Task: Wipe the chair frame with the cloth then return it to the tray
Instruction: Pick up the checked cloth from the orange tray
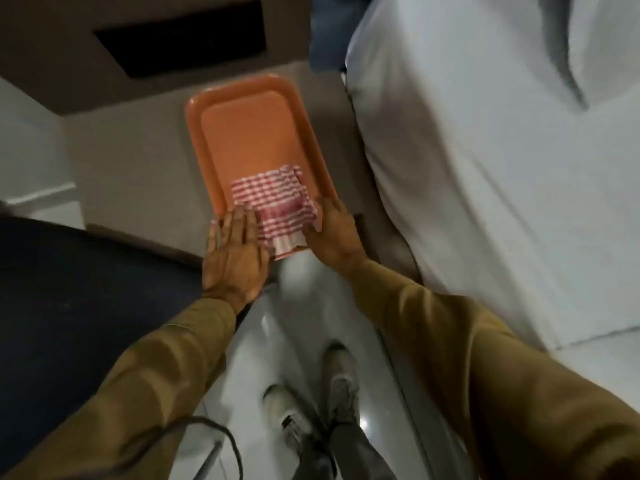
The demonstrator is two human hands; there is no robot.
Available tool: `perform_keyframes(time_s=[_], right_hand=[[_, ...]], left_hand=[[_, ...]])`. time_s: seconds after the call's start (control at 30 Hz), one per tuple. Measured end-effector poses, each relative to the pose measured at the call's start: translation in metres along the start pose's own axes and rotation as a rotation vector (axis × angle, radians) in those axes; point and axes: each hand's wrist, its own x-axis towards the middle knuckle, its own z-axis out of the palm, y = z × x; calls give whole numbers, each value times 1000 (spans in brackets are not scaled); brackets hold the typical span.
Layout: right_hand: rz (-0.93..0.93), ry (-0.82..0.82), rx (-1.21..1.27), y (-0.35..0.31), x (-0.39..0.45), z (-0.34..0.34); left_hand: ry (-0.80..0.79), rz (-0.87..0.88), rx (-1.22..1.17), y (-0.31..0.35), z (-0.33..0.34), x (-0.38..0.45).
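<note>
While the cloth (273,206) lies between my flat, open hands, left hand (235,251) and right hand (334,233), it overhangs the tray (207,133)'s near edge.

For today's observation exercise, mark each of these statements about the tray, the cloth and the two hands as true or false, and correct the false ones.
1. The cloth is red and white checked. True.
2. The cloth covers the whole tray. False: it lies only at the near end, and its near edge hangs over the rim; the far part of the tray is bare.
3. The left hand lies flat with its fingers on the cloth. True.
4. The right hand is raised well above the tray. False: it is down at the cloth's right edge.
5. The tray is blue. False: it is orange.
</note>
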Motion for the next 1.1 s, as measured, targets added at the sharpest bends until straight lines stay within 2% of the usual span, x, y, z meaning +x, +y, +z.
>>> perform_keyframes(time_s=[0.13, 0.3, 0.4, 0.53, 0.67, 0.83, 1.1], right_hand=[[89, -32, 68, 12, 38, 20], [169, 64, 66, -2, 69, 37], [255, 35, 205, -7, 79, 38], [175, -34, 407, -19, 62, 27], [64, -21, 777, -33, 5, 10], [5, -23, 983, -22, -87, 1], [161, 102, 933, 44, -243, 74]], left_hand=[[-34, -10, 17, -9, 30, 28], [-83, 23, 59, -7, 29, 39], [-104, 36, 46, -7, 22, 35], [-35, 90, 5, -7, 0, 17], [101, 207, -61, -12, -34, -24], [183, 324, 2, -33, -55, -95], [87, 473, 268, -93, -21, -209]])
